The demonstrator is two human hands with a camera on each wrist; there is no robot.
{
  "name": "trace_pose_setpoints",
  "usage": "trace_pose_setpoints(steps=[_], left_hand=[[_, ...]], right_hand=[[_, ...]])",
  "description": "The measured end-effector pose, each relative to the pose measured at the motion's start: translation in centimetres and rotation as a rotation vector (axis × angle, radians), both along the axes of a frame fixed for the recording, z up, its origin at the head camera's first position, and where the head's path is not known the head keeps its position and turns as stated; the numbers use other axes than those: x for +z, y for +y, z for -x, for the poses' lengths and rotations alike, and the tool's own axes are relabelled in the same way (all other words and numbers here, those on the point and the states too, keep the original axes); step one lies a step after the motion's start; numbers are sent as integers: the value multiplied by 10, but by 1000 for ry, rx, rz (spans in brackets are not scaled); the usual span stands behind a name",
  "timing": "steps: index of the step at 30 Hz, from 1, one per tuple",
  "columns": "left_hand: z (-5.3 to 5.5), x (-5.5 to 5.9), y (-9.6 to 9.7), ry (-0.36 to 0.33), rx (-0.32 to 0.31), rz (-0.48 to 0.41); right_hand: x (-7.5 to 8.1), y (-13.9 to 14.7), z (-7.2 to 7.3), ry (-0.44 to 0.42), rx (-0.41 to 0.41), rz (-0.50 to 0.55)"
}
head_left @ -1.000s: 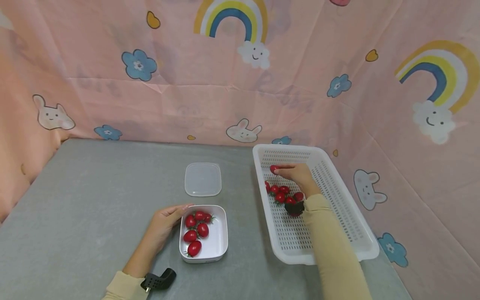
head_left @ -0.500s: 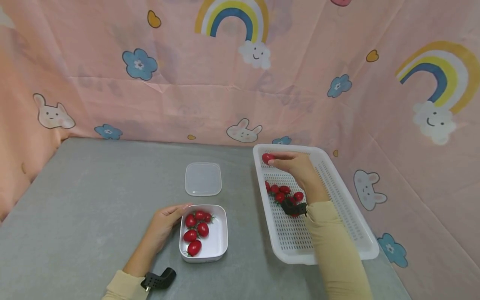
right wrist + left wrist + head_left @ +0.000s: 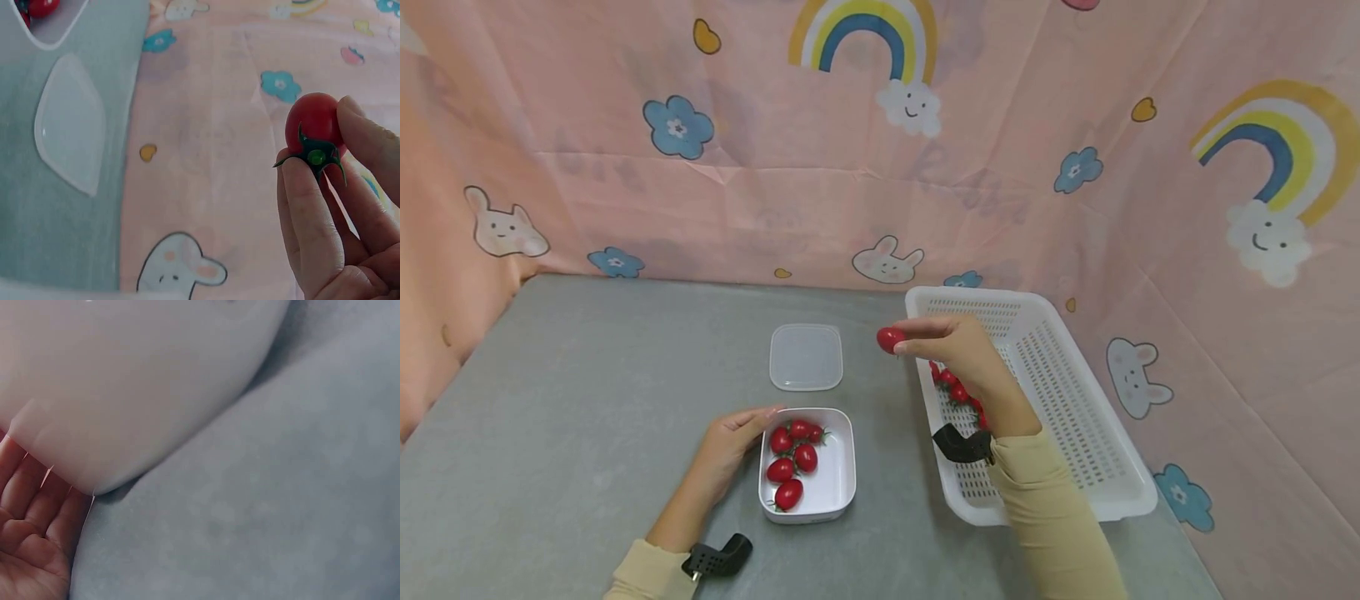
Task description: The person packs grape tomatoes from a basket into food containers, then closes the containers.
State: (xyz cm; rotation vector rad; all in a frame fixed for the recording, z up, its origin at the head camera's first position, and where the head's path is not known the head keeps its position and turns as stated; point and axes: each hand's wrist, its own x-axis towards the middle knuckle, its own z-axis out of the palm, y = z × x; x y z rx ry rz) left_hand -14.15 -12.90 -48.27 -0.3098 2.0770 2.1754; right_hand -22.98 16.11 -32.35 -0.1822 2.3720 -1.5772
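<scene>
Your right hand (image 3: 961, 354) pinches a tomato (image 3: 890, 339) beyond and right of the box (image 3: 833, 477), which your left hand (image 3: 727, 446) touches, fingers extended.

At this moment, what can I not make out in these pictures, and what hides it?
Head view: how many tomatoes the basket holds; the right hand covers part of them.
Left wrist view: inside of the white box, hidden by its wall.
Right wrist view: the rest of that box, cut off by top and left edges.

tomatoes (image 3: 806, 459) in box (image 3: 832, 475), lid (image 3: 806, 357) behind it, basket (image 3: 1067, 383) to right
</scene>
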Motion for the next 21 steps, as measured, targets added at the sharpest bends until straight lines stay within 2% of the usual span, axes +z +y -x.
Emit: trace_pose_setpoints(steps=[9,16,21], left_hand=[[0,1,0,-13,4,5],[0,1,-1,-12,-6,1],[0,1,-1,-6,-13,-2]], right_hand=[[-4,-28,-20,36,124,-34],[-10,-45,-37,25,153,-81],[-14,-55,-44,36,178,-63]])
